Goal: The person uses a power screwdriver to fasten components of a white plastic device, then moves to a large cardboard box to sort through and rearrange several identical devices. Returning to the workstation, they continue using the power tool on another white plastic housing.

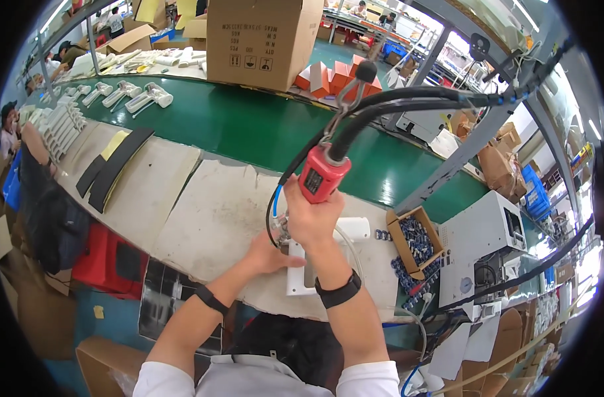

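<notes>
My right hand [310, 217] is wrapped round a red electric screwdriver [323, 173], which hangs upright from a hook and a thick black cable. Its lower end is hidden behind my fingers and wrist. On the pale work surface [209, 205] lies a white plastic housing [296, 281] with a loop-like handle and a rounded end [355, 229] showing to the right. My left hand [267, 254] grips the housing from its left side, thumb pressed along it, close under the screwdriver.
To the right are an open carton [395, 246] of small blue parts, more loose parts beside it, and a white machine [466, 248]. Beyond runs a green conveyor [209, 112] with white housings [151, 96] and a large cardboard box [262, 40]. Dark curved strips [120, 165] lie left.
</notes>
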`<action>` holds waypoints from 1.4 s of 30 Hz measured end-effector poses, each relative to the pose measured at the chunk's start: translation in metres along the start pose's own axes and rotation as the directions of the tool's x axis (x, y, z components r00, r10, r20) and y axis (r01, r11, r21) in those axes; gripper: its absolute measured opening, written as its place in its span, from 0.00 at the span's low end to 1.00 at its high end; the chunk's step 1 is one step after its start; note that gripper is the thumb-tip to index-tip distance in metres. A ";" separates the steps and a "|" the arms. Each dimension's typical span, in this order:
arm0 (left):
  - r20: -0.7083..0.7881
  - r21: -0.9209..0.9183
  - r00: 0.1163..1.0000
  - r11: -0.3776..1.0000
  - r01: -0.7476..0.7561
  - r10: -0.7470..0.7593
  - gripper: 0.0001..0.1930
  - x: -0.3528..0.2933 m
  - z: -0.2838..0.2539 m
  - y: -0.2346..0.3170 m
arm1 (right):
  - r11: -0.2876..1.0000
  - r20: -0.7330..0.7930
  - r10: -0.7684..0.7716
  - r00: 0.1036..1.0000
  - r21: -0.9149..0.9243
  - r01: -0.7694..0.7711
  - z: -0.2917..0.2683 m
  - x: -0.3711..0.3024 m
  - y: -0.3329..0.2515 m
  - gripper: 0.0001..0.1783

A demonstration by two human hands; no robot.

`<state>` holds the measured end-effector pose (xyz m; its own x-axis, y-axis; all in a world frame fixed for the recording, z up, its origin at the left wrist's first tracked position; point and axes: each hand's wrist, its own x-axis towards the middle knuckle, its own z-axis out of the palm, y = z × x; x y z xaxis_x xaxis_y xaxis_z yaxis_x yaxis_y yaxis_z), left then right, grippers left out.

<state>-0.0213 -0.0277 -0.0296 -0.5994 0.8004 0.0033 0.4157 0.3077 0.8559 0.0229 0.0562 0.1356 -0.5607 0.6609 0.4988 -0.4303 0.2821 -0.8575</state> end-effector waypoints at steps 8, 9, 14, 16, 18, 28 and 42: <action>-0.013 0.035 0.995 0.994 0.100 -0.100 0.56 -0.003 -0.008 0.019 | 0.992 -0.076 -0.124 0.989 0.016 0.126 -0.028 0.010 -0.056 0.07; -0.030 0.033 0.998 0.998 0.057 -0.056 0.59 -0.004 -0.008 0.016 | 0.986 -0.057 -0.161 0.985 0.026 0.162 -0.030 0.012 -0.065 0.07; 0.006 0.062 0.997 0.995 0.080 -0.081 0.61 -0.001 -0.014 0.024 | 0.988 -0.033 -0.154 0.988 -0.016 0.154 -0.032 0.013 -0.040 0.07; 0.053 0.035 0.989 0.990 0.138 -0.140 0.62 -0.003 -0.020 0.032 | 0.993 -0.064 -0.105 0.992 -0.057 0.101 -0.030 0.011 -0.020 0.08; 0.037 0.057 0.990 0.990 0.130 -0.132 0.62 -0.006 -0.018 0.032 | 0.994 -0.067 -0.058 0.996 -0.100 0.051 -0.027 0.005 -0.004 0.08; -0.144 0.220 0.986 0.969 0.112 -0.081 0.54 -0.019 0.010 0.049 | 0.996 -0.143 -0.060 0.988 0.064 0.070 -0.042 0.006 -0.034 0.06; -0.261 0.228 0.965 0.970 0.086 -0.024 0.50 0.029 -0.004 0.016 | 0.990 -0.144 -0.142 0.979 -0.042 0.138 -0.075 0.003 -0.045 0.06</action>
<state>-0.0351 -0.0019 -0.0136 -0.7670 0.6308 0.1177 0.5076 0.4842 0.7126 0.0940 0.0974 0.1665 -0.3864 0.7069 0.5924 -0.4730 0.3995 -0.7853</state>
